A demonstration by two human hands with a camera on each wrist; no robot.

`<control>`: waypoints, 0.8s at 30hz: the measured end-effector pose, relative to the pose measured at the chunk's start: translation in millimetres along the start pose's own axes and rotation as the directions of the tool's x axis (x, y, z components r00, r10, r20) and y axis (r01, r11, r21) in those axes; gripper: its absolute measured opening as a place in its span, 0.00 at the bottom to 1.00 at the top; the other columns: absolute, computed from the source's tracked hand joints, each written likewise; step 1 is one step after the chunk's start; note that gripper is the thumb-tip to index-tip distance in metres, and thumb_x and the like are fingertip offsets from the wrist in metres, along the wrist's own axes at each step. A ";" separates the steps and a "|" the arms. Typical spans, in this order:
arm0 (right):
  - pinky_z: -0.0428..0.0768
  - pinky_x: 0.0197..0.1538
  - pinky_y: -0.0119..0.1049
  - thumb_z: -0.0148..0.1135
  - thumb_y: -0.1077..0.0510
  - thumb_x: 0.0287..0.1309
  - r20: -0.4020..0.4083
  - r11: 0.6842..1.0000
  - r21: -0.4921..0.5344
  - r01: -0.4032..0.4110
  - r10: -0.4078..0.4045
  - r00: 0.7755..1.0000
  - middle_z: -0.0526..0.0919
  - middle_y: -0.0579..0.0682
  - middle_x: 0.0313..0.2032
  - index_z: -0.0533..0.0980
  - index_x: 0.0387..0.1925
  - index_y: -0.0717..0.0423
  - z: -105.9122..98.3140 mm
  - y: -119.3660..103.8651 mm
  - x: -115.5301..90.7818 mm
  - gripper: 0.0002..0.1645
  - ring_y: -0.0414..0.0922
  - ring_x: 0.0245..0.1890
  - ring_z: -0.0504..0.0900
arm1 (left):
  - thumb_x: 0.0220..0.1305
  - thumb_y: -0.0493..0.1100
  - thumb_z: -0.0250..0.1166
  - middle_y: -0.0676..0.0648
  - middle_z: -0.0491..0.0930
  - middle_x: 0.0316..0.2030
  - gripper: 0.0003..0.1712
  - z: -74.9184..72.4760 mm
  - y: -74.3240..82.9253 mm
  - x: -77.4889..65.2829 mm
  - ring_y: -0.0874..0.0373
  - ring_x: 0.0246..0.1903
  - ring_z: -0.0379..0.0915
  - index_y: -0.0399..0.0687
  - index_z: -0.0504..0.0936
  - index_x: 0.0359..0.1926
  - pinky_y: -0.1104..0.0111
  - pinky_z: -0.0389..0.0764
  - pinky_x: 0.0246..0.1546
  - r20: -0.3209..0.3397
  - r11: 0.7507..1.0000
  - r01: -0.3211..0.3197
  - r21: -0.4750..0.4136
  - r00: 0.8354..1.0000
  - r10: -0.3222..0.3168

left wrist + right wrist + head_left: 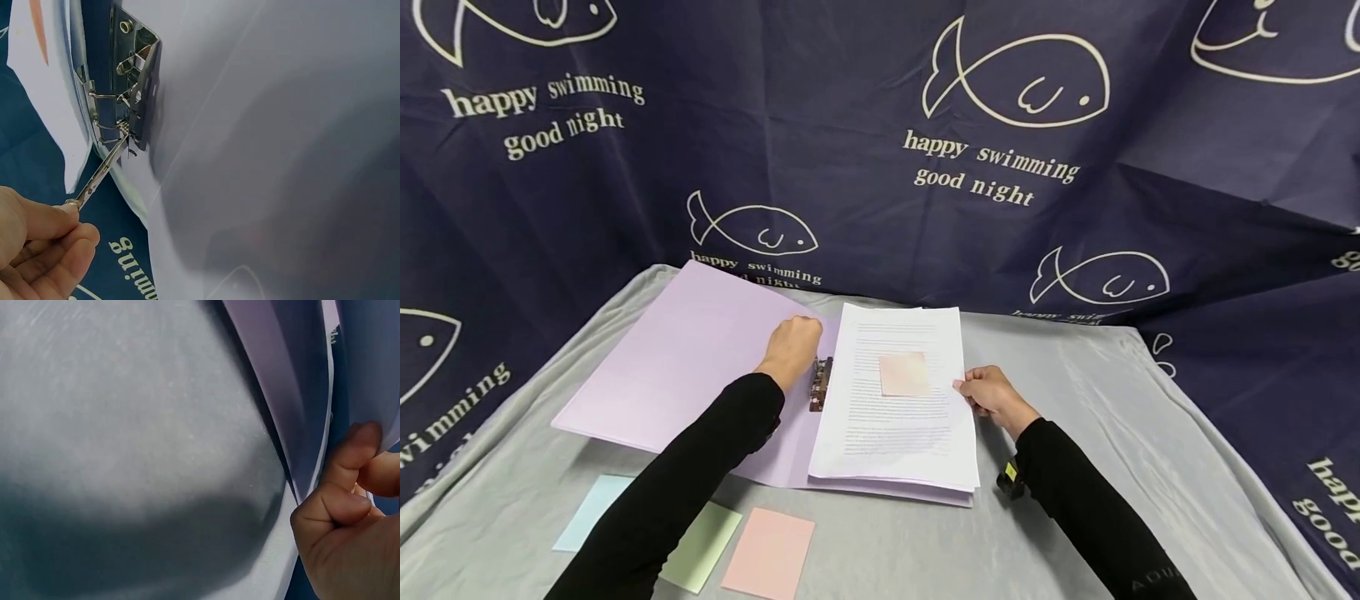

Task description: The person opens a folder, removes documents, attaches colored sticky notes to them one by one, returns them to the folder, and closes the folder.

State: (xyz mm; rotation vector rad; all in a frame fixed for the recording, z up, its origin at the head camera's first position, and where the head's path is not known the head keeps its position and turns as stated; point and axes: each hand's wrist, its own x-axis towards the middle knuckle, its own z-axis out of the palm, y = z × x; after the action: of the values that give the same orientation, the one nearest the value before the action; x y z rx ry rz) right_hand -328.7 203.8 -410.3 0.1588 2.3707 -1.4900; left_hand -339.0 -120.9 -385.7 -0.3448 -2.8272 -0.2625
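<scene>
A purple ring binder (670, 358) lies open, its metal ring mechanism (134, 75) along the spine. The thumb and fingers of my left hand (793, 346) pinch the end of the mechanism's metal lever (100, 172), which juts out from the rings. On the right side of the binder lies a stack of printed paper (895, 446), with a peach sticky note (905, 374) on its top page. At the stack's right edge, my right hand (992, 392) pinches sheets between thumb and fingers. In the right wrist view, the sheet edges stand apart from the purple cover (262, 356).
In front of the binder lie a blue sheet (591, 510), a green sheet (703, 546) and a pink sheet (770, 552); my left sleeve partly covers the first two. A small black device with a yellow label (1011, 479) sits by my right wrist. A dark fish-print curtain (850, 125) hangs behind the grey-covered table (1075, 367).
</scene>
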 end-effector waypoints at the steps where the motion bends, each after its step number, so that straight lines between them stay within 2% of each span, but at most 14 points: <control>1: 0.59 0.22 0.30 0.56 0.64 0.69 -0.004 1.000 -0.002 0.000 0.000 1.000 0.67 0.44 0.14 0.73 0.26 0.58 0.9 -0.1 0.6 0.13 0.37 0.15 0.62 | 0.61 0.23 0.58 0.33 0.87 0.34 0.08 -0.3 0.4 0.5 0.36 0.35 0.86 0.30 0.85 0.33 0.51 0.86 0.35 0.002 1.000 0.000 0.002 1.000 0.000; 9: 0.60 0.23 0.31 0.55 0.64 0.70 -0.029 0.999 -0.030 -0.028 0.027 0.999 0.67 0.45 0.14 0.71 0.24 0.58 3.1 5.2 6.2 0.15 0.39 0.15 0.62 | 0.61 0.23 0.58 0.32 0.87 0.34 0.08 -0.9 1.6 1.4 0.36 0.36 0.86 0.29 0.84 0.35 0.51 0.87 0.35 0.024 1.000 0.008 0.006 1.000 -0.008; 20: 0.61 0.25 0.32 0.54 0.65 0.70 -0.026 0.999 -0.029 -0.022 0.022 0.999 0.68 0.45 0.15 0.74 0.30 0.61 1.2 8.0 8.8 0.10 0.40 0.16 0.63 | 0.61 0.24 0.60 0.34 0.87 0.33 0.07 0.5 1.3 1.8 0.38 0.35 0.86 0.30 0.85 0.35 0.53 0.87 0.35 0.023 1.000 0.006 0.004 1.000 -0.006; 24: 0.60 0.23 0.31 0.55 0.65 0.69 -0.027 0.999 -0.045 -0.010 0.009 1.000 0.66 0.44 0.14 0.68 0.21 0.55 4.3 8.4 9.4 0.18 0.40 0.15 0.61 | 0.60 0.23 0.60 0.33 0.87 0.33 0.08 1.9 1.1 1.1 0.38 0.34 0.87 0.30 0.85 0.33 0.52 0.86 0.34 -0.004 1.000 0.005 0.008 1.000 -0.005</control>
State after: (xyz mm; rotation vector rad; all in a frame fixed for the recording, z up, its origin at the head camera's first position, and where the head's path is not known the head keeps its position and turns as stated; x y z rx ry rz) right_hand -334.3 202.9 -422.4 0.1802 2.4195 -1.4375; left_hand -340.2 -119.3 -387.1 -0.3358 -2.8243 -0.2527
